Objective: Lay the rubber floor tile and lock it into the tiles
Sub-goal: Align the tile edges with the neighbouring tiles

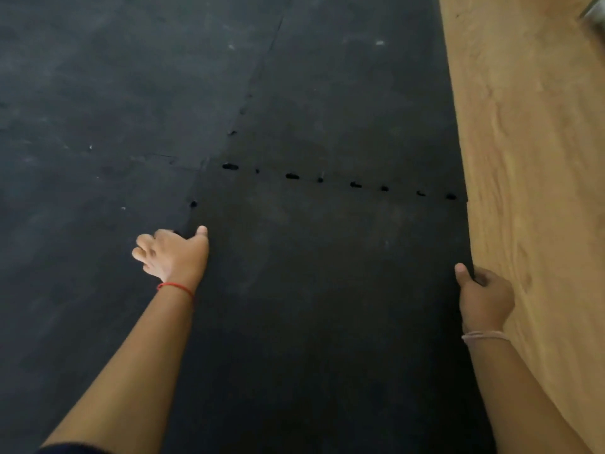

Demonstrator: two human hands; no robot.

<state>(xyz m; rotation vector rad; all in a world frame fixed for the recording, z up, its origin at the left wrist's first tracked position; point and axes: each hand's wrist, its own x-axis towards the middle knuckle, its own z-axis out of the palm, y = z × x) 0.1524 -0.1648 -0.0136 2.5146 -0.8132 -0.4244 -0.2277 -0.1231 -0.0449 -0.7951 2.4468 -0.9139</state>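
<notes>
Obs.: the square black rubber floor tile [327, 273] being laid fills the centre and lower frame. Its far edge meets the already-laid black rubber tiles [131, 93] along a seam [337, 181] running from about 9 o'clock to 3 o'clock of centre. A row of small dark gaps shows along that seam, so I judge the interlocking tabs only partly seated. A second seam runs down the tile's left side; one gap [193, 203] shows there too. The light wood-grain floor [540, 158] lies bare along the right, from 1 to 5 o'clock.

Left hand [172, 253]: arm extended forward, palm down at the tile's left edge, about 8 o'clock of centre. Thumb points ahead along the seam, fingers curled toward the neighbouring tile. It appears to press or hook the edge; whether the fingers are clenched on the rubber I cannot tell. A red thread bracelet [175, 287] sits on the wrist.

Right hand [484, 299]: at 4 o'clock, clenched on the tile's right edge, thumb on top, fingers wrapped under, over the wood floor. A pale thread bracelet [484, 335] circles the wrist.

Procedure note: the tile likely needs pushing forward and leftward until the gaps close. Then press each tab down in turn, working from the corner at 10 o'clock outward, so no tab rides up over its neighbour.
</notes>
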